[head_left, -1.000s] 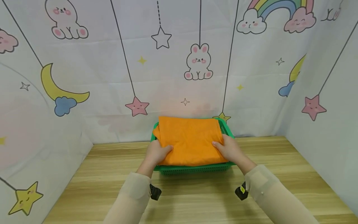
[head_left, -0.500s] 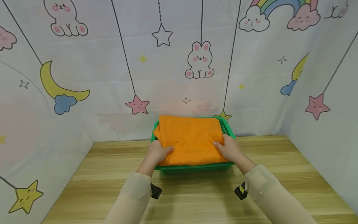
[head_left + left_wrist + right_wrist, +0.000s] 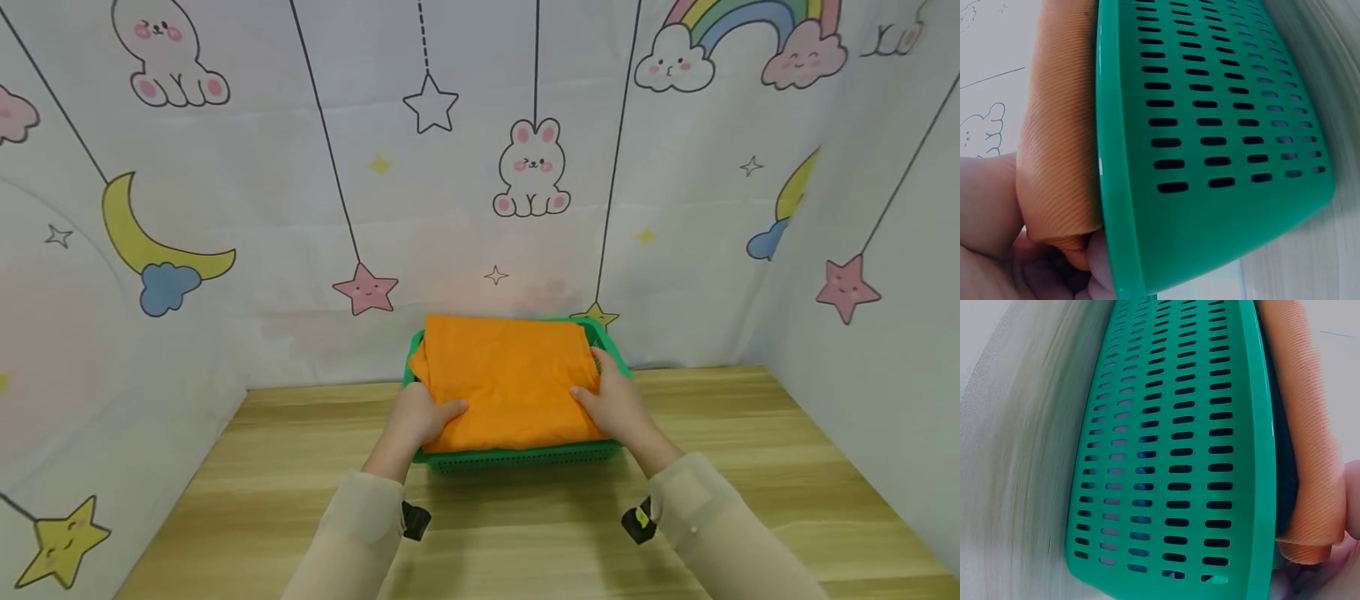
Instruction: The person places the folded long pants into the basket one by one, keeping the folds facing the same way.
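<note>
A folded orange cloth (image 3: 510, 383) lies in the top of a green plastic basket (image 3: 525, 458), filling most of its opening. At the cloth's left edge my left hand (image 3: 420, 415) grips it, thumb on top. My right hand (image 3: 618, 404) holds the opposite edge the same way. In the left wrist view, my left fingers (image 3: 1100, 259) tuck under the rolled cloth edge beside the basket rim (image 3: 1113, 156). Dark fabric (image 3: 1284, 469) shows between the orange cloth and the rim in the right wrist view. The basket's lower contents are hidden.
The basket stands on a wood-grain table (image 3: 517, 533), close to a white back wall (image 3: 315, 333) printed with stars and rabbits. Similar printed sheets rise on the left and right sides. A black wrist device (image 3: 415, 521) sits under each cuff.
The right fingers have shifted slightly up along the cloth's edge. The head view has wobbled a little, while the cloth and basket stay nearly in place.
</note>
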A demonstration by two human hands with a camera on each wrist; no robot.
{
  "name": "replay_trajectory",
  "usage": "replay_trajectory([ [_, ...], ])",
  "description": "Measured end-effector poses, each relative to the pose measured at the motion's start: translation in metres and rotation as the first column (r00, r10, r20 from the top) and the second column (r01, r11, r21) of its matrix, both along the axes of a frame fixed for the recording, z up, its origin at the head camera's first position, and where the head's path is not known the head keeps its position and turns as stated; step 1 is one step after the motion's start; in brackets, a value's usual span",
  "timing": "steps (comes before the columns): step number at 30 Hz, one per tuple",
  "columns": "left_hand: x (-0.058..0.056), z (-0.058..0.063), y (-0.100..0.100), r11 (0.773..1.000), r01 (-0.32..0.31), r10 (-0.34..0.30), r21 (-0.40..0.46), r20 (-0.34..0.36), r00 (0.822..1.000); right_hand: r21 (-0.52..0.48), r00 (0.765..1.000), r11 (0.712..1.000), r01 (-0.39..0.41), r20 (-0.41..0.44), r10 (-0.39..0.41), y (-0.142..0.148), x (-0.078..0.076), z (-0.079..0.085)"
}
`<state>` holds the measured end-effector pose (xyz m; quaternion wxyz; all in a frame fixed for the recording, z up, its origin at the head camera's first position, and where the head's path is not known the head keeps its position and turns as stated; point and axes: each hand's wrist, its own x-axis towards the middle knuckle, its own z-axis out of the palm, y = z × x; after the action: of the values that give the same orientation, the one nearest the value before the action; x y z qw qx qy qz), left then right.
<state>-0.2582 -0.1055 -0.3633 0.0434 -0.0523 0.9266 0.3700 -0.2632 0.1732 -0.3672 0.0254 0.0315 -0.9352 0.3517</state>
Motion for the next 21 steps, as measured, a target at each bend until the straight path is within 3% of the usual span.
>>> replay_trajectory([
  [7, 0.006, 0.004, -0.002, 1.000, -0.010, 0.010, 0.009, -0.029, 1.000, 0.054, 0.997, 0.998, -0.025, -0.077, 0.029, -0.003, 0.003, -0.001],
  [15, 0.014, 0.008, -0.007, 0.997, -0.042, 0.045, 0.064, -0.052, 0.998, 0.058, 0.998, 0.998, -0.029, -0.051, 0.032, -0.001, 0.002, -0.001],
  [21, 0.017, 0.006, -0.010, 0.999, -0.031, 0.032, 0.006, -0.117, 0.993, 0.078, 0.999, 0.997, -0.018, -0.038, 0.021, -0.002, 0.002, 0.000],
])
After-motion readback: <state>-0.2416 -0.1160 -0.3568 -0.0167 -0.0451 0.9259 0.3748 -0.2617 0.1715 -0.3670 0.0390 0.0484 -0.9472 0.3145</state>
